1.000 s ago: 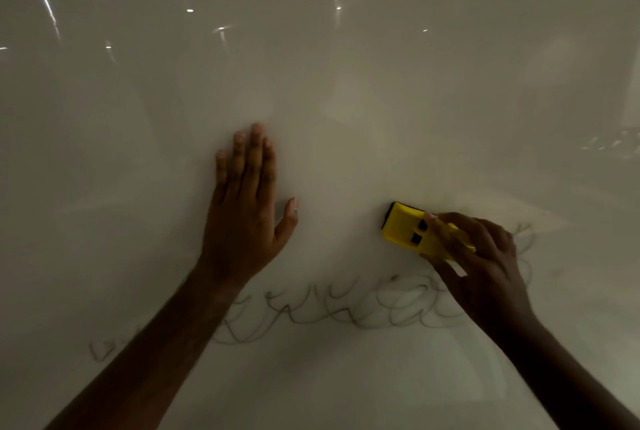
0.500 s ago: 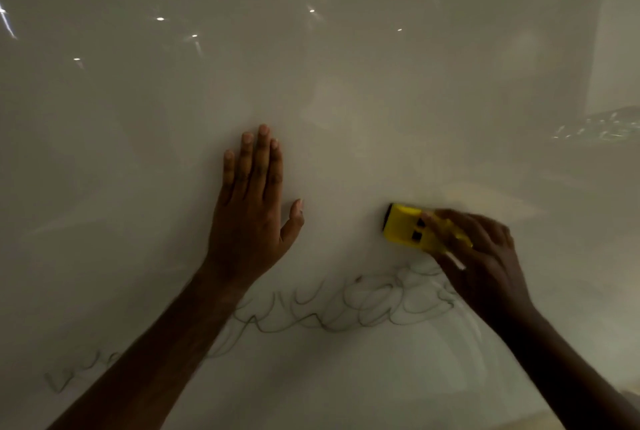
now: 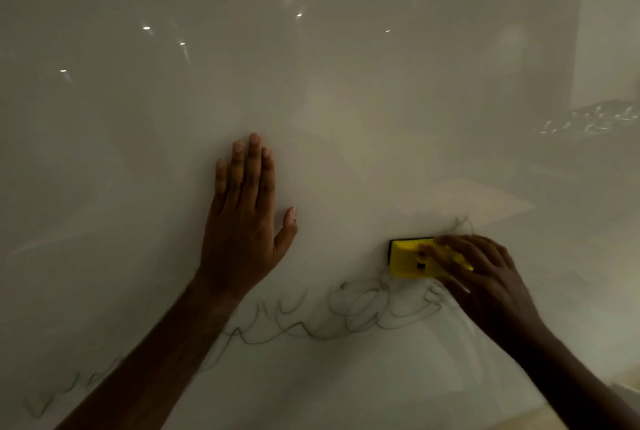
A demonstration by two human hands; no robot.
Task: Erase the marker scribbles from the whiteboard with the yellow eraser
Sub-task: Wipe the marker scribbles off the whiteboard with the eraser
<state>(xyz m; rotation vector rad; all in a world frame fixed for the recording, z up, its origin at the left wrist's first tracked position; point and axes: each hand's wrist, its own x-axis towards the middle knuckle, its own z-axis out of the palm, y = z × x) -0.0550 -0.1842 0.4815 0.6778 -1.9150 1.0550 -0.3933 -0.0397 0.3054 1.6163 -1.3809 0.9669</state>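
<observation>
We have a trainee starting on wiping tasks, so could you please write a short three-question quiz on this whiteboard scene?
1. True or false: the left hand lies flat on the whiteboard with its fingers spread apart.
2. Which hand holds the yellow eraser? A) left B) right C) both
3. Fill in: most remaining marker scribbles run ____ the eraser.

Key: 1. False, the fingers are together, only the thumb is apart. 2. B, the right hand. 3. Below.

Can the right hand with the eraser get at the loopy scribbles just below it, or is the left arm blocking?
Probably yes. The right hand holds the yellow eraser directly above the scribbles, with bare whiteboard between. The left hand lies flat farther left; its forearm covers only the line's left stretch.
</observation>
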